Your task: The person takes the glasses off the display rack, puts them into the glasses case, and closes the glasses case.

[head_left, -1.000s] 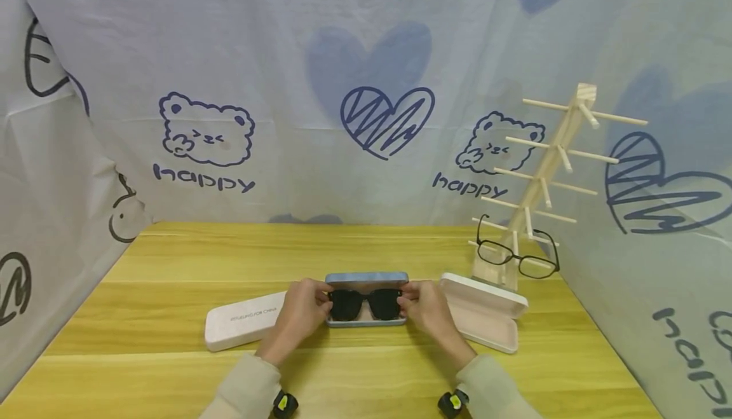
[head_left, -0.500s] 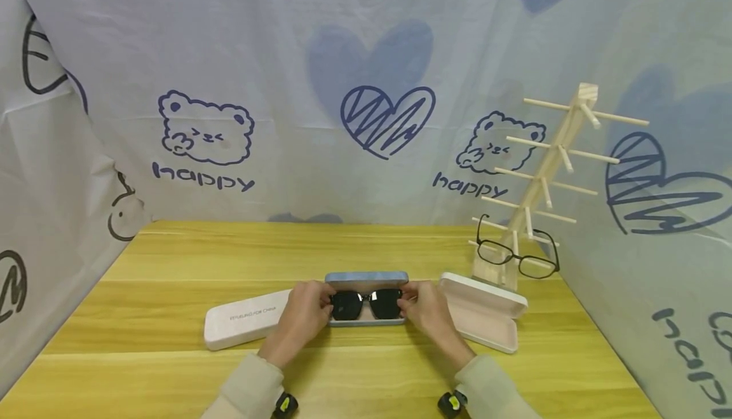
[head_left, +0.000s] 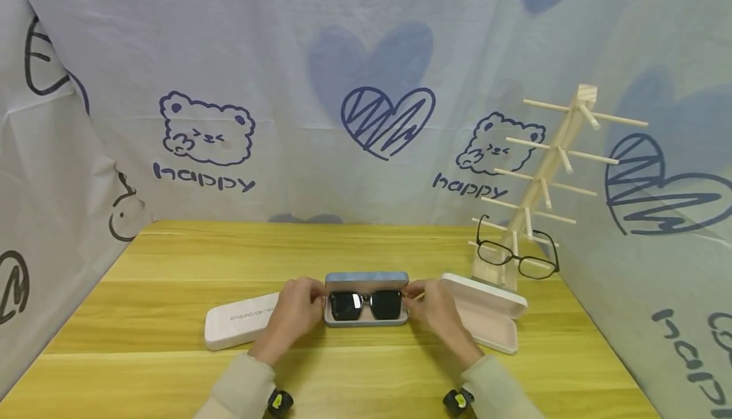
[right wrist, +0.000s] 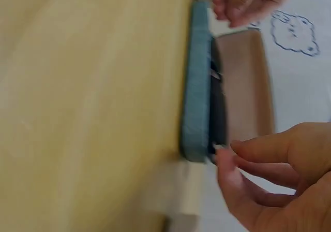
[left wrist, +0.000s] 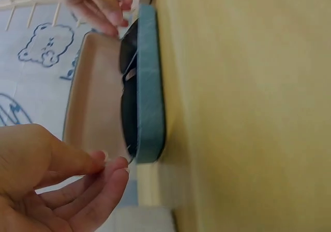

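Dark sunglasses [head_left: 386, 305] lie in the raised-lid blue glasses case [head_left: 366, 276], lenses toward me. At the case's left end is my left hand [head_left: 293, 311], its fingers loosely bent and holding nothing. My right hand [head_left: 437, 309] is close to the right end in the same way. The left wrist view has the thumb and fingertips of the left hand [left wrist: 67, 180] just off the end of the blue case [left wrist: 150, 87]. In the right wrist view, the fingertips of the right hand [right wrist: 269, 175] are beside the sunglasses [right wrist: 218, 107], with contact hard to tell.
A closed white glasses case [head_left: 240, 320] lies at left, partly behind the left hand. An opened white case [head_left: 486, 293] with a pale lining sits at right. Behind it stands a wooden peg rack [head_left: 540, 177], with black-framed eyeglasses [head_left: 516, 257] on a low peg. A printed cloth [head_left: 274, 120] hangs behind the table.
Both hands have let go of the sunglasses' ends and moved slightly outward, left hand to the left, right hand to the right. The sunglasses now rest in the blue case.
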A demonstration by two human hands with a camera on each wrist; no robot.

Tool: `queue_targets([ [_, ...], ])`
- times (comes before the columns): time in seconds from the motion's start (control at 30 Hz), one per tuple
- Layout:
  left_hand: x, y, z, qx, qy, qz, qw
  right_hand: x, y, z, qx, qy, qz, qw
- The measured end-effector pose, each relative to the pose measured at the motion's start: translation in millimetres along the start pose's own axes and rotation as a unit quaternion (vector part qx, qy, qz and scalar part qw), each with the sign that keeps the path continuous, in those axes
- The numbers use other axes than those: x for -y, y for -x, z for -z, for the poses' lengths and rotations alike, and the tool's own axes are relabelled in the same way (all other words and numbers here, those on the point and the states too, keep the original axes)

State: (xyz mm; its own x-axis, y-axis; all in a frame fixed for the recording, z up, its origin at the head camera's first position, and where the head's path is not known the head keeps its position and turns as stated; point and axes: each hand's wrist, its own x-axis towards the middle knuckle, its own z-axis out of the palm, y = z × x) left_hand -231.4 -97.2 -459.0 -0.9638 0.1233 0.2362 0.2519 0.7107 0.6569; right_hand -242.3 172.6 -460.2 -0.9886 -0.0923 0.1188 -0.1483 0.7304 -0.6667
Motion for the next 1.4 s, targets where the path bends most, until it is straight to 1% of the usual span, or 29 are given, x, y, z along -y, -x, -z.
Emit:
queue_targets([
  [0.1,0.0,-2.7,7.5,-0.017,-0.002,0.018,0.9997,2.7,0.1,12.7,0.017,-0.008,-0.024,0.9995],
  [0.17,-1.1,-5.3,10.5,-0.019,0.005,0.028,0.9994,4.8,-0.7,19.8,0.025,-0.008,-0.037,0.999],
  [0.23,-2.8,-8.1,11.3,-0.015,0.012,0.036,0.9992,5.9,-2.2,24.7,0.024,-0.005,-0.039,0.9989],
  [0.3,-4.4,-10.7,9.9,-0.003,0.019,0.044,0.9989,6.0,-4.2,26.1,0.028,-0.013,-0.04,0.9987],
  [0.5,-8.0,-17.2,2.2,0.025,0.04,0.066,0.9967,6.3,-10.7,19.9,0.047,-0.044,-0.044,0.997],
  [0.6,-7.8,-19.6,-0.3,0.032,0.042,0.069,0.9962,6.7,-13.8,16.1,0.054,-0.037,-0.045,0.9969],
  [0.7,-6.4,-21.0,-2.2,0.036,0.038,0.067,0.9964,8.2,-16.4,13.0,0.058,-0.02,-0.05,0.9968],
  [0.83,-5.1,-21.3,-4.7,0.044,0.035,0.064,0.9964,9.4,-19.0,10.3,0.061,-0.014,-0.053,0.9966],
  [0.93,-4.7,-20.1,-5.4,0.05,0.04,0.067,0.9957,9.7,-21.0,8.6,0.063,-0.016,-0.053,0.9965],
  [1.07,-5.6,-17.7,-4.6,0.062,0.054,0.08,0.9934,9.0,-22.2,7.6,0.067,-0.009,-0.048,0.9966],
  [1.13,-6.0,-16.6,-3.7,0.067,0.057,0.083,0.9926,8.2,-21.8,8.0,0.075,-0.015,-0.05,0.9958],
  [1.3,-4.6,-15.3,-2.2,0.08,0.067,0.089,0.9906,6.9,-19.9,9.1,0.101,-0.067,-0.065,0.9905],
  [1.4,-3.1,-14.2,-1.6,0.085,0.072,0.088,0.9899,6.8,-19.4,8.7,0.108,-0.093,-0.07,0.9873],
])
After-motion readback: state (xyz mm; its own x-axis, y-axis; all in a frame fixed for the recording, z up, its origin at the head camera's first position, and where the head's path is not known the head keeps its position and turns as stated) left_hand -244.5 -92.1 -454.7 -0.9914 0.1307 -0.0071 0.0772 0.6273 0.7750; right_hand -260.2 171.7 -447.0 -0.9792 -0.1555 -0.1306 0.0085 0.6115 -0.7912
